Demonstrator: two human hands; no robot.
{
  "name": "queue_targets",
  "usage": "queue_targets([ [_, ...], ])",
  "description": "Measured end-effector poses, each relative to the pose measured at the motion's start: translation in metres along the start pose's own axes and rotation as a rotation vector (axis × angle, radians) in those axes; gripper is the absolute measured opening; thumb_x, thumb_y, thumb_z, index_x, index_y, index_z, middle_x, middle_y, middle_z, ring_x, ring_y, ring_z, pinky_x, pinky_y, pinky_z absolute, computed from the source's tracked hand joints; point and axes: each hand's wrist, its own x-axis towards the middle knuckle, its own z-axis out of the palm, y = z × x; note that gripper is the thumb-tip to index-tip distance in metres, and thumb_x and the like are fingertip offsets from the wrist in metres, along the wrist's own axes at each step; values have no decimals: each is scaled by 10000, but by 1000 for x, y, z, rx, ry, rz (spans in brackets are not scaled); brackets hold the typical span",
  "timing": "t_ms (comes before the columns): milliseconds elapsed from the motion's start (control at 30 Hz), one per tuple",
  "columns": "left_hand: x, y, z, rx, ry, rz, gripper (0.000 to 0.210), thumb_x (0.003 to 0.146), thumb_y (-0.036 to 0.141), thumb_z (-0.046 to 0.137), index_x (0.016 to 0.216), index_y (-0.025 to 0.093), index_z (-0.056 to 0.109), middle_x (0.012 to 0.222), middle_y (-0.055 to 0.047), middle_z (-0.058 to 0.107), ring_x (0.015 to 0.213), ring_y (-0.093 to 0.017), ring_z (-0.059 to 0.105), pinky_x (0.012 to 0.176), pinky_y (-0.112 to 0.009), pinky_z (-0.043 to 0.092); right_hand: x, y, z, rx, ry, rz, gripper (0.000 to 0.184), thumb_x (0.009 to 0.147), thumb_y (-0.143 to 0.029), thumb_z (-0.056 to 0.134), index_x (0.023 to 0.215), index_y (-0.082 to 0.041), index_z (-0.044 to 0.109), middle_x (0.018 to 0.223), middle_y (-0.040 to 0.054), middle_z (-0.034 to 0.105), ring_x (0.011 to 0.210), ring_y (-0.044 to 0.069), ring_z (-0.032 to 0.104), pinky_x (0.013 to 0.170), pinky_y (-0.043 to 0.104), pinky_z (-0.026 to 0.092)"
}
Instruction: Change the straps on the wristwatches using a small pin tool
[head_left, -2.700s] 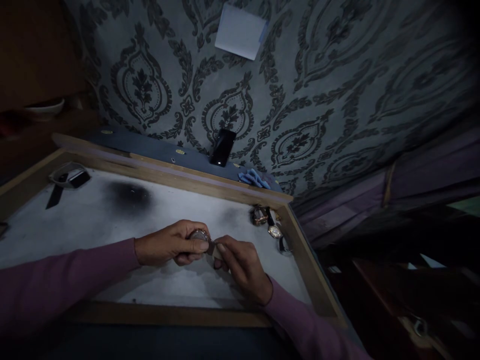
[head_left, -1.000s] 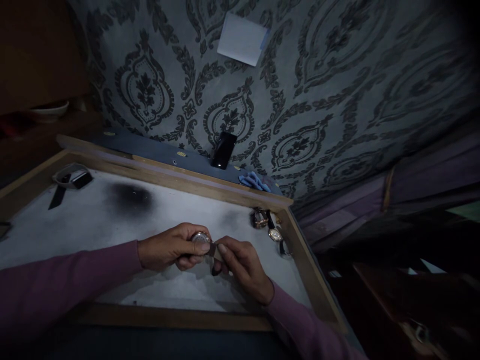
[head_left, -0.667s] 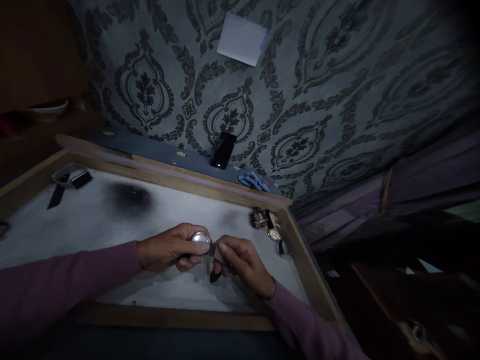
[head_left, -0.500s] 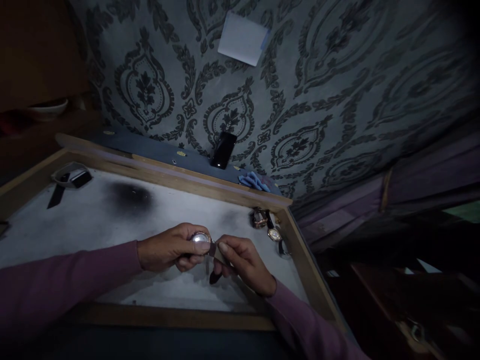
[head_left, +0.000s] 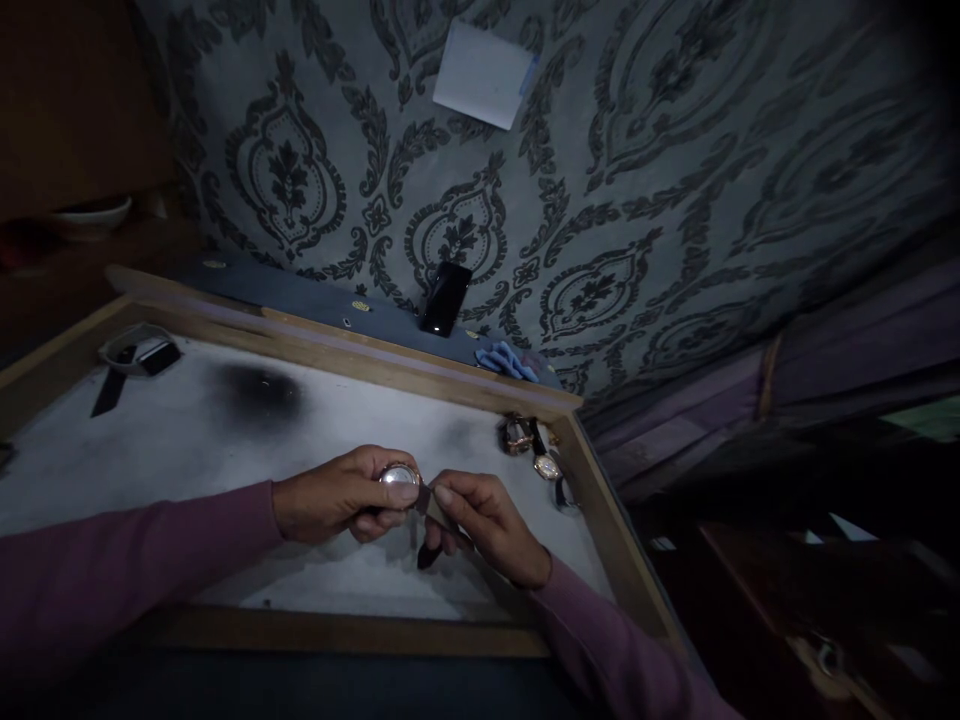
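A round watch (head_left: 399, 476) with a shiny metal case is held up over the white-bottomed wooden tray. My left hand (head_left: 341, 495) is closed round it, thumb pressed across the lower edge of the case. Beside it, my right hand (head_left: 487, 520) pinches a flat strap piece (head_left: 430, 502) at the case's right side. A dark strap end (head_left: 428, 556) hangs below the right fingers. Its join to the case is hidden by the hands.
The wooden tray rim (head_left: 337, 630) surrounds the work. Several watches, one gold-cased (head_left: 546, 467), lie at the right wall; another strap (head_left: 139, 355) lies far left. Behind stand a black phone (head_left: 446, 300), a blue cloth (head_left: 506, 360) and a white paper (head_left: 484, 75).
Almost nothing differs. Both hands keep the same hold on the watch, and the whole view has shifted very slightly.
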Motion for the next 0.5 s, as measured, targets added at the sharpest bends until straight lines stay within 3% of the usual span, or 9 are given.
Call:
queue_targets([
  [500,0,0,0,20,-2,0,359,826,405,693,744,176,430,528,91,403,408,-29,245,403,-193,162,0,2,2,-6,15,-14,439,901,-554,536,752,-142,564,559,7,601,420,63,418,401,182,289],
])
